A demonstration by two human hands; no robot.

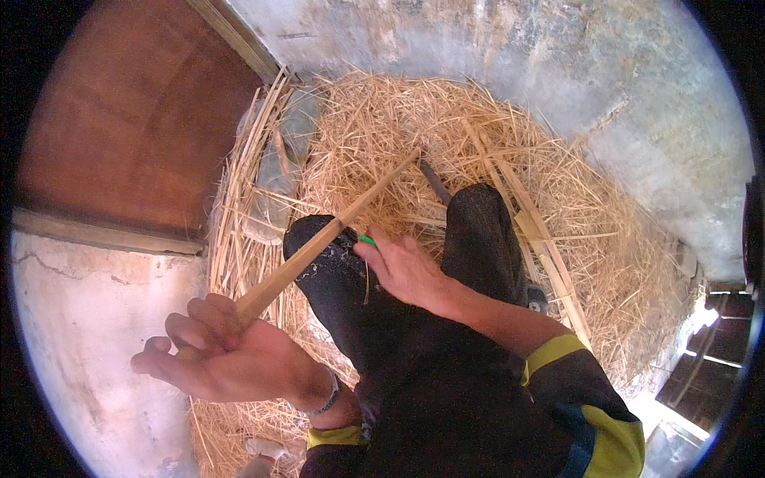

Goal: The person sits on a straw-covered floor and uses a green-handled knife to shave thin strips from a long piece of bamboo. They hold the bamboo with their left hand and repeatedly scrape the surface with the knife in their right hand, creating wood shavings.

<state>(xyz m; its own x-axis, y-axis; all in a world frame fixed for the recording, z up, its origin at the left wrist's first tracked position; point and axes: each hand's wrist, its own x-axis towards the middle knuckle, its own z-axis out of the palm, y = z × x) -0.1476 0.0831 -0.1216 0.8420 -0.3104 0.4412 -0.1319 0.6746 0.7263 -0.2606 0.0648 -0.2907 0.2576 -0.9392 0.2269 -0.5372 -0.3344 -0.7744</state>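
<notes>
My left hand (247, 358) is turned palm up, its fingers curled around the near end of a long pale bamboo strip (323, 239). The strip slants up and away to the right, passing over my left knee (312, 231). Close to it, my right hand (406, 275) is closed over my left thigh. A bit of a green-handled tool (366, 240) shows at its fingers; the rest is hidden. Pale shavings cling to the dark trouser knee. Near the strip's far end lies a dark, narrow piece (434, 182), its kind unclear.
Straw-like shavings (382, 119) cover the floor around my legs. Several long split strips (550, 247) lie to the right of my right knee, more (247, 167) at the left. A stained wall (518, 48) stands ahead, a brown panel (135, 119) at the left.
</notes>
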